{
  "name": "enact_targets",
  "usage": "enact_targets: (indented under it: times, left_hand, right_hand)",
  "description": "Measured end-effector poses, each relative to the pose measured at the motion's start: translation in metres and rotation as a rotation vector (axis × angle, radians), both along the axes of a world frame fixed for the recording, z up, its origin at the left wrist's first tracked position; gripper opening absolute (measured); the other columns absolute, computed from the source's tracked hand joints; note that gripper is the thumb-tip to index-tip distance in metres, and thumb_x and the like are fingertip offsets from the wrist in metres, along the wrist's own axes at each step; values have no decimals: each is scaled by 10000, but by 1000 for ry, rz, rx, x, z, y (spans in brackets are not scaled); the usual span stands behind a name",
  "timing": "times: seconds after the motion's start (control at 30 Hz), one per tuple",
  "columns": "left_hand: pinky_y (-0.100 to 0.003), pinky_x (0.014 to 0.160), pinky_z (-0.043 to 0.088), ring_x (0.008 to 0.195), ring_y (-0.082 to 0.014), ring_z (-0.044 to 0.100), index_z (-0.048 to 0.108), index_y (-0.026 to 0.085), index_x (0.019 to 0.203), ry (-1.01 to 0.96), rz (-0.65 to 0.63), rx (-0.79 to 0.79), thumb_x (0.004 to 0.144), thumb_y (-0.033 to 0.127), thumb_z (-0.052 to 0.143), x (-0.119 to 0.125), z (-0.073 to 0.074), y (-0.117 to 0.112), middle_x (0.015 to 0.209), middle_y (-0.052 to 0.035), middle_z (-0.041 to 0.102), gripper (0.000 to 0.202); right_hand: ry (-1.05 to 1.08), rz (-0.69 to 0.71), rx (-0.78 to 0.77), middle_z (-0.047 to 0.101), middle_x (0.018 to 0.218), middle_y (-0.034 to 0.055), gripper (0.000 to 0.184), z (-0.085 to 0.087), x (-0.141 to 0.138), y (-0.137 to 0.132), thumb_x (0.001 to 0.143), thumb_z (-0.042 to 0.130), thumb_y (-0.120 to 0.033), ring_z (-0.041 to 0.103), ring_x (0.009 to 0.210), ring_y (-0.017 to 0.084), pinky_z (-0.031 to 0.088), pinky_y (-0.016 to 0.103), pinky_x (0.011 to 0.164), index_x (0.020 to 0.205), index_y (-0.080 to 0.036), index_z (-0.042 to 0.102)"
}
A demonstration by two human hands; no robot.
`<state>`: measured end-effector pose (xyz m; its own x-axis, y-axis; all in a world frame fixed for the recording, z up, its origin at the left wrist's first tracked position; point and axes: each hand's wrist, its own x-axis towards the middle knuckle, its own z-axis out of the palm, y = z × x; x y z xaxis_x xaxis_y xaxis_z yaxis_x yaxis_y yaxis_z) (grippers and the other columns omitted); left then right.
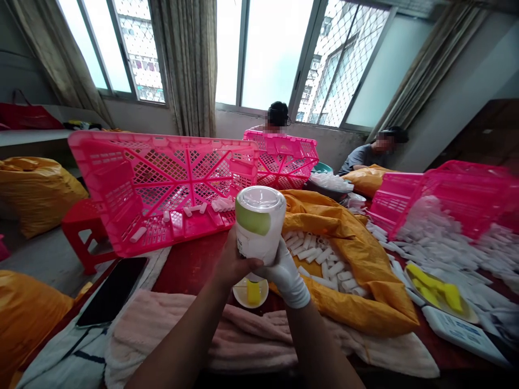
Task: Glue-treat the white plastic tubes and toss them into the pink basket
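Note:
My left hand, bare, and my right hand, in a white glove, both grip a white cylindrical bottle with a green patch and a clear top. Below the hands, a small white dish holds a yellow sponge. To the right of my right hand, a yellow woven bag lies open around a heap of white tubes. A pink towel lies under my forearms.
Pink plastic crates lie tilted on the red table, and one spills white tubes at the right. Nearby are a black phone, a digital scale and a red stool. Two co-workers sit beyond.

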<state>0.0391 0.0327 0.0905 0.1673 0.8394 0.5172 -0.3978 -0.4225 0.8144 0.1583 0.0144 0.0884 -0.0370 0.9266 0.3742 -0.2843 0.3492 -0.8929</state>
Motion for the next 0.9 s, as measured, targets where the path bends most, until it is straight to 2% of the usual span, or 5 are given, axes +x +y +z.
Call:
enact_targets:
  times: [0.2, 0.4, 0.63, 0.9]
  left_hand:
    - [-318, 771, 459, 932, -225, 546, 447, 178, 1122, 64, 111, -11, 528, 378, 736, 28, 4, -4, 1035, -70, 576, 690]
    - [-291, 720, 463, 843, -197, 566, 488, 159, 1008, 118, 198, -15, 545, 335, 733, 32, 5, -2, 929, -43, 605, 553]
    - [-291, 701, 465, 817, -203, 572, 511, 156, 972, 126, 211, 18, 555, 343, 723, 33, 14, -3, 892, -35, 614, 504]
    - [-281, 681, 469, 805, -200, 581, 516, 163, 968, 134, 225, 7, 561, 349, 720, 34, 13, -3, 889, -32, 620, 492]
  right_hand:
    - [93, -122, -17, 628, 1000, 34, 625, -3, 19, -6, 466, 777, -181, 599, 856, 210, 503, 356, 767, 1027, -221, 504]
    - [142, -216, -24, 648, 926, 7, 523, -5, 21, -4, 478, 776, -167, 603, 796, 181, 514, 330, 729, 940, -219, 536]
    - [193, -251, -35, 648, 898, -2, 517, 5, 20, -7, 448, 787, -158, 599, 791, 187, 513, 337, 717, 895, -220, 535]
    - [173, -280, -47, 649, 894, 2, 545, 2, 23, -4, 436, 791, -151, 596, 799, 204, 512, 362, 718, 911, -216, 532]
